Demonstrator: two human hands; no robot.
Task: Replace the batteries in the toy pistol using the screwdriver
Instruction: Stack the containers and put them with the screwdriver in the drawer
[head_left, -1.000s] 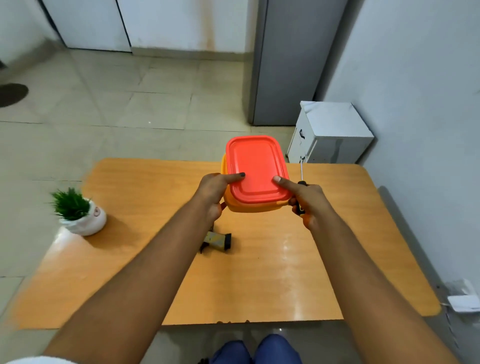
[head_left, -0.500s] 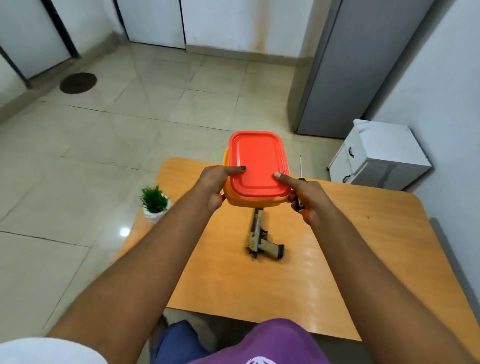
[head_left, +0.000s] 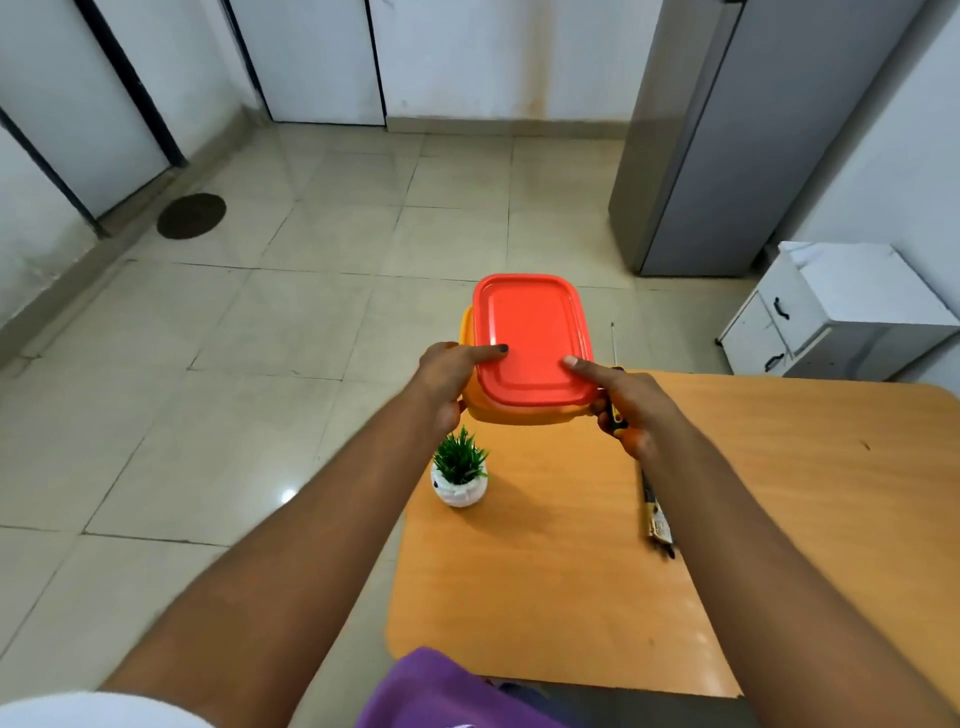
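Both hands held one lidded box, orange with a red lid, in the air above the far edge of the desk. The left hand gripped its left side, thumb laid on the lid. The right hand gripped the right side the same way, and its curled fingers also pinned the screwdriver against the box, the thin shaft sticking up past the lid.

The toy pistol lay on the desk nearer the person than the box, mostly hidden under the right forearm; only a strip of it showed.

The step in hand looked like preparation: the pistol was untouched and no screw had been worked. The box may hold the batteries, though its contents could not be seen. The next move would call for setting the box down on the desk and freeing the screwdriver hand.

Counted: one box, one screwdriver, one pistol, one small potted plant below the box, near the desk's left edge.
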